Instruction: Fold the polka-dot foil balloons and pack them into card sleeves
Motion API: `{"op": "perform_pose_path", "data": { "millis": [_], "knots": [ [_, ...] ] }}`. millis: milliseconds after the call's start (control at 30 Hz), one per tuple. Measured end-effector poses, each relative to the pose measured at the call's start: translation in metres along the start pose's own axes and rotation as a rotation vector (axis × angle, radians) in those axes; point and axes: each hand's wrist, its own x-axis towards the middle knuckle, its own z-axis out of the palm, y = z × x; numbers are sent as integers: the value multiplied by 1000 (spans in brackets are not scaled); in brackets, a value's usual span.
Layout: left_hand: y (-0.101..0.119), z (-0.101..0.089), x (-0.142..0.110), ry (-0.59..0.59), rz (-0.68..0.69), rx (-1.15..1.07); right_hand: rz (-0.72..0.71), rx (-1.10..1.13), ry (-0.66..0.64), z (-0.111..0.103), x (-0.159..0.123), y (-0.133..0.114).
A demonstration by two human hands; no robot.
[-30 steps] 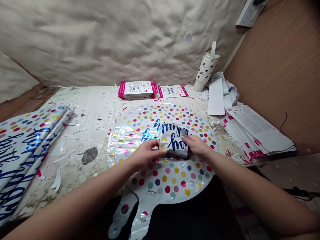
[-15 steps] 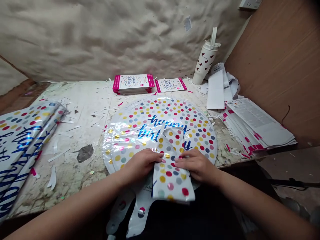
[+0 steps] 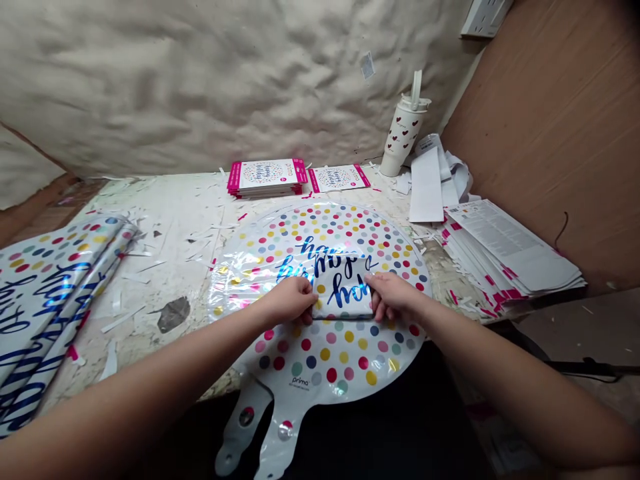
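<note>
A small folded foil balloon (image 3: 345,290), white with coloured dots and blue lettering, lies on top of a flat round dotted "happy birthday" foil balloon (image 3: 320,347) in the middle of the table. My left hand (image 3: 290,300) pinches its left edge. My right hand (image 3: 393,295) pinches its right edge. Both hands are closed on the folded packet and press it down against the flat balloon beneath.
A pile of flat dotted balloons (image 3: 45,293) lies at the left. Pink-edged card stacks (image 3: 267,177) sit at the back, a heart-print tumbler (image 3: 403,137) beside them. White printed sheets (image 3: 505,250) are stacked at the right. Paper scraps litter the worn table (image 3: 170,220).
Half a second ago the balloon lay as a long strip hanging toward me; now it is folded up into a short packet, held further from me between both hands.
</note>
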Motion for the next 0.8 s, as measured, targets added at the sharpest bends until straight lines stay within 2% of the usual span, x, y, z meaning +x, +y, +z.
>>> {"op": "perform_pose_path", "data": {
  "millis": [67, 133, 167, 200, 267, 367, 433, 467, 533, 600, 667, 700, 767, 800],
  "knots": [
    [4, 1, 4, -8, -39, -4, -139, -158, 199, 3, -6, -6],
    [7, 0, 6, -16, -66, -8, -406, -449, 399, 16, -10, -8],
    [8, -2, 5, -15, -70, -12, -530, -610, 447, 24, -9, -8],
    [9, -5, 3, -10, -66, -17, -609, -744, 450, 32, -7, -7],
    [10, -14, -6, 31, -28, -23, -625, -867, 377, 46, 1, -3],
    [9, -27, -22, 80, -16, -219, -576, -833, 344, 58, 13, 4],
    [7, -29, -24, -10, -117, -421, -601, -785, 355, 62, 16, 6],
    [6, -27, -21, -52, -144, -454, -617, -763, 361, 62, 16, 6],
    [7, -20, -10, -76, -172, -385, -666, -734, 355, 58, 16, 5],
    [13, -13, 2, -46, -163, -279, -738, -739, 347, 39, 16, 5],
    [21, -7, 7, -24, -145, -275, -720, -755, 499, 2, 17, 7],
    [25, -6, 5, -27, -131, -323, -646, -760, 641, -23, 18, 10],
    [32, -6, -3, -34, -99, -445, -312, -750, 991, -78, 19, 20],
    [34, -7, -9, -30, -71, -491, -135, -753, 1069, -104, 19, 26]
  ]
}}
